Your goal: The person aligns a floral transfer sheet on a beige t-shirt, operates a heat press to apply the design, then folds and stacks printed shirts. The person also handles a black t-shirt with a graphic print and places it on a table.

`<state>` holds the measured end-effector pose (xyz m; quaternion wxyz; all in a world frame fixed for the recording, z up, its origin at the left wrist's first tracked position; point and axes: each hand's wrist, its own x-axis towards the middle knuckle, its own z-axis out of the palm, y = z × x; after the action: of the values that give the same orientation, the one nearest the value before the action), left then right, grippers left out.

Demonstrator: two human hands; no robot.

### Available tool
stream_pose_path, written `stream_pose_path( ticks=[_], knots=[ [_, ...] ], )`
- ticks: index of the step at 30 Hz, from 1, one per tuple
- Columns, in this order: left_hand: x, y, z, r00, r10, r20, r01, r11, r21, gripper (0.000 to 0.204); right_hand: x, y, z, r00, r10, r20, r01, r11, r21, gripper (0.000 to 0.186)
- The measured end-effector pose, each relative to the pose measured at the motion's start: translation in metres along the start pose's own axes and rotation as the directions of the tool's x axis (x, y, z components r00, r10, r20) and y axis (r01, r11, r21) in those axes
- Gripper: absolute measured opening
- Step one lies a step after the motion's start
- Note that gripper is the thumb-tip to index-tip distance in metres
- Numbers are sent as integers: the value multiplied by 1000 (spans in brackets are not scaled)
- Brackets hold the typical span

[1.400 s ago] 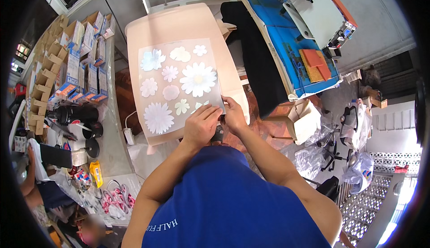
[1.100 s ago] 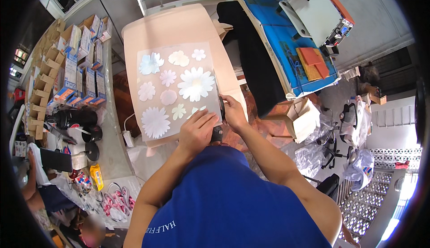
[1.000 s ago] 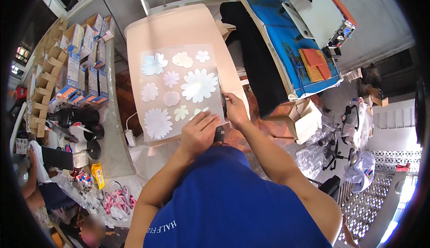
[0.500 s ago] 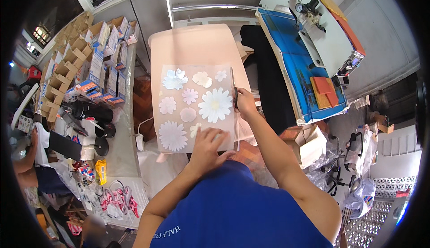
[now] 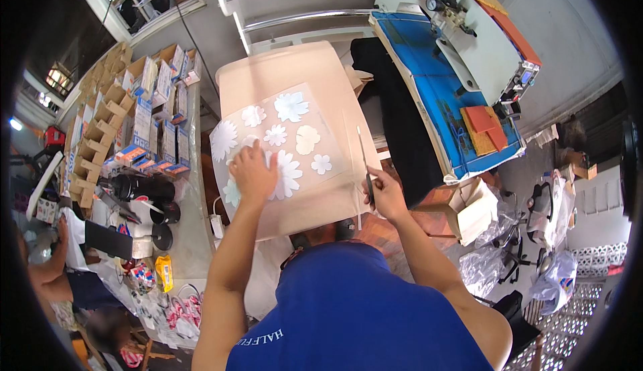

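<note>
My left hand [image 5: 254,175] is spread open, palm down, on a translucent sheet [image 5: 331,144] printed with pale flowers. Its fingers cover part of the sheet near a large white daisy-like flower [image 5: 287,175]. A cream flower [image 5: 308,140] and a pale blue one [image 5: 292,106] show uncovered. The sheet lies turned at an angle on a peach-coloured padded table [image 5: 268,69]. Beyond the sheet's right side, my right hand [image 5: 386,195] is closed around the dark handles of a pair of scissors [image 5: 364,153]. The long blades point away from me, above the table's right edge.
Right of the table stands a press machine with a blue bed [image 5: 429,90], orange pads [image 5: 483,128] on it. An open carton [image 5: 472,213] is below. At left, a bench holds opened boxes [image 5: 142,120] and a yellow packet [image 5: 164,272]. Another person's arm [image 5: 50,257] shows far left.
The flower sheet has been turned round on the table. My left hand has moved left and farther in. My right hand has drawn the scissors off the sheet's edge, nearer me.
</note>
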<state>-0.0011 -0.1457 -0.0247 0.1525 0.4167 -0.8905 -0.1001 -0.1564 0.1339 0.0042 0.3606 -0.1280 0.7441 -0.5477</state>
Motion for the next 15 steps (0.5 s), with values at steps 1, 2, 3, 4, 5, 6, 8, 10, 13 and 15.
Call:
stream_pose_path(
  ticks=[1,2,3,4,5,6,8,10,13,15],
  knots=[
    [5,3,4,998,58,10,-58,998,8,50,-8,5,2,1000,5,7,-5,1000,10,44],
    [10,4,9,993,114,20,-114,993,15,52,-17,8,3,1000,13,15,-13,1000,1,44],
    [17,4,14,986,164,20,-164,986,21,54,-24,9,4,1000,12,27,-12,1000,-13,44],
    [29,-3,17,975,213,60,-214,977,2,59,-30,10,3,999,9,35,-8,1000,-30,44],
    [40,-11,19,959,263,103,-262,965,-22,64,-33,18,2,999,34,23,-35,999,34,47],
    [49,-17,17,928,353,117,-350,936,-49,64,-37,25,-1,999,30,43,-31,999,32,48],
    [64,-38,13,866,468,175,-446,882,-152,61,-44,28,0,995,56,83,-58,998,24,50],
    [77,-38,0,811,540,227,-523,842,-134,63,-54,25,4,987,124,99,-125,992,1,50],
    [61,-23,3,767,630,121,-588,766,-258,59,-56,40,14,982,140,130,-156,980,127,51],
    [18,13,16,768,641,5,-566,682,-463,54,-54,49,21,983,140,119,-157,977,143,52]
  ],
)
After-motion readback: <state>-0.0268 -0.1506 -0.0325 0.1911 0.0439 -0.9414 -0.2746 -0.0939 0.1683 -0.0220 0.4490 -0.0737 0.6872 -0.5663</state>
